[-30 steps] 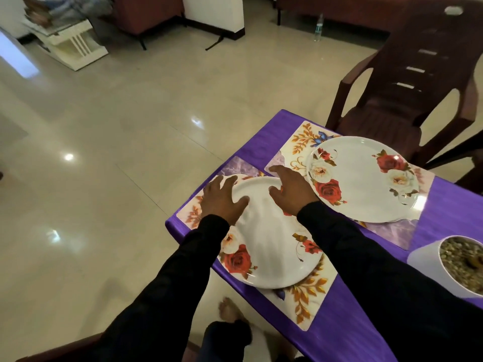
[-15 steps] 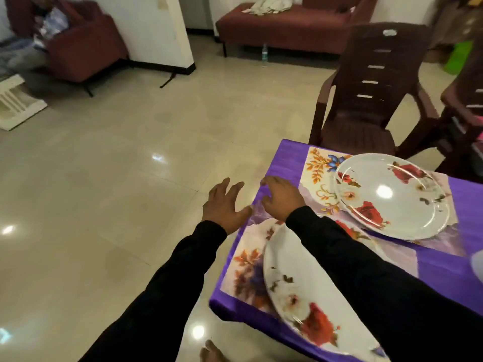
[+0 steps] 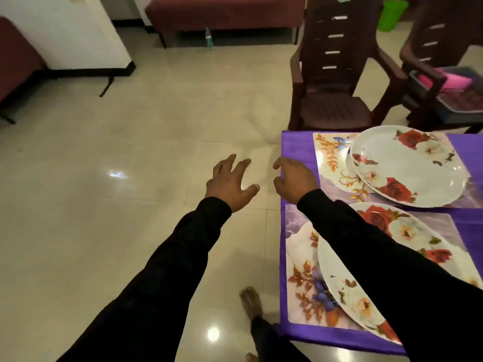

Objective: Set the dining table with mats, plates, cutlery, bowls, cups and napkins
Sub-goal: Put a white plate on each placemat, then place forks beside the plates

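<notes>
Two white plates with red roses lie on floral mats on the purple tablecloth [image 3: 295, 142]. The near plate [image 3: 347, 288] sits on the near mat [image 3: 300, 257], partly hidden by my right sleeve. The far plate [image 3: 410, 165] rests on the far mat [image 3: 329, 152]. My left hand [image 3: 230, 181] hovers over the floor left of the table, fingers spread, holding nothing. Above the table's left edge hangs my right hand [image 3: 294, 178], fingers loosely curved, empty.
A brown plastic chair [image 3: 332, 82] stands behind the table's far end. A second chair [image 3: 441, 74] at the right holds a pink item. A sofa, a water bottle [image 3: 208, 40] and a green bin [image 3: 392, 14] are farther back. My bare foot [image 3: 252, 301] is beside the table.
Both hands have left the near plate and moved up and left off the table. The view has swung left and toward the floor.
</notes>
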